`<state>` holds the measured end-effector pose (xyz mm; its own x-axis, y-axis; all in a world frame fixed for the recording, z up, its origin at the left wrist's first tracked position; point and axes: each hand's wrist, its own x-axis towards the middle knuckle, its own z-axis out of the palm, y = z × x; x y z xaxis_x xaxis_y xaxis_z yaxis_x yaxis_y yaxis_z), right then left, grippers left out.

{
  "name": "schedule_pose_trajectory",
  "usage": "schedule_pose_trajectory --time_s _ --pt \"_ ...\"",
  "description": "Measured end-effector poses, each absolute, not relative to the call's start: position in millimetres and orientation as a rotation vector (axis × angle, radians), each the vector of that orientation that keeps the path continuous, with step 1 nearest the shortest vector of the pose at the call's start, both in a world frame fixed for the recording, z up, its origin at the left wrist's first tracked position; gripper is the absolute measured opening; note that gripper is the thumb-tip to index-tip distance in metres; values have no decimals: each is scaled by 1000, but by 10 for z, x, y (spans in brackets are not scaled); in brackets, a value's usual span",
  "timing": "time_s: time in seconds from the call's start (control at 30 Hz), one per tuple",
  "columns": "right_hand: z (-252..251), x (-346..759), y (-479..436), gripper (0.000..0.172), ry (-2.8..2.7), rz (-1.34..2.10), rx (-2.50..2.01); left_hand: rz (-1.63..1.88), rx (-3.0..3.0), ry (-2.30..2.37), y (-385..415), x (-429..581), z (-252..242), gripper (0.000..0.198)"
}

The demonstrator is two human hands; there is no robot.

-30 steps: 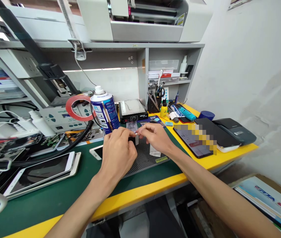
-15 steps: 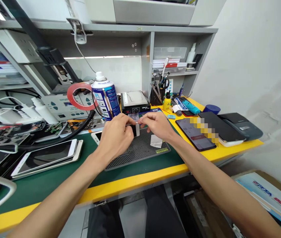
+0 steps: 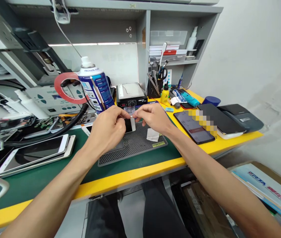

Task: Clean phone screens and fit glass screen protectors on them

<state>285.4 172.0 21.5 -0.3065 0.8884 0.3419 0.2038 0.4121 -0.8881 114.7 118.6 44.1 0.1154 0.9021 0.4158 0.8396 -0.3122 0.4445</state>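
Note:
My left hand and my right hand meet fingertip to fingertip above a grey perforated mat. Both are pinched, thumb against forefinger. Whatever lies between the fingertips is too small to make out. Beneath them is a white-edged phone with a dark screen, largely covered by my left hand. A folded white wipe rests on the mat just below my right hand.
Behind my left hand stands a blue spray can, with a red tape roll beside it. A black device sits at the back. Phones are stacked at left; another phone lies right, near a yellow bottle.
The camera view has shifted, so the bench appears higher and further left. My hands stay pinched over the phone, with their fingertips now closer together.

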Motion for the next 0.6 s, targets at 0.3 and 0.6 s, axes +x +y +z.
schedule_pose_trajectory --time_s 0.3,0.6 --pt "202 2862 1728 20 -1763 936 -941 954 2266 1802 1191 1160 448 35" --pt "183 2860 1740 21 -1778 899 -927 946 2256 1804 1184 1162 456 35"
